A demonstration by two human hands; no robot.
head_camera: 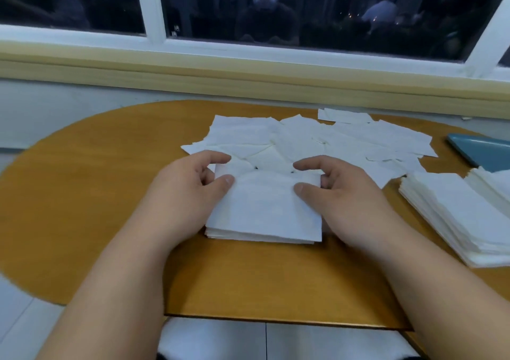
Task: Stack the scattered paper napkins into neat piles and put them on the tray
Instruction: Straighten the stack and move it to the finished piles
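1. Hands flank the centre pile (pixel 262 210). The left hand (pixel 187 191) grips its left edge and the right hand (pixel 339 194) grips its right edge. Each thumb lies on the top sheet with the fingers curled round the far corner, so both hands are closed on the paper rather than lying flat.
2. This two-sided hold looks meant to square the sheets, pressing the edges in from both sides so that they line up.
3. The pile sits on the wooden table (pixel 110 194), just in front of the loose napkins (pixel 303 141), which lie overlapped and askew toward the wall. Keeping the pile near them makes each reach for the next sheet a short one.
4. A finished stack (pixel 463 216) rests at the right, just beside a second stack (pixel 494 183) that is cut off by the frame edge. Both lie near the blue tray (pixel 480 149), probably parked there for the transfer.
5. Only a corner of the second stack and of the tray shows, so it is hard to tell whether the two touch.
6. The task looks partway done: many sheets are unsorted, and the visible part of the tray holds nothing.
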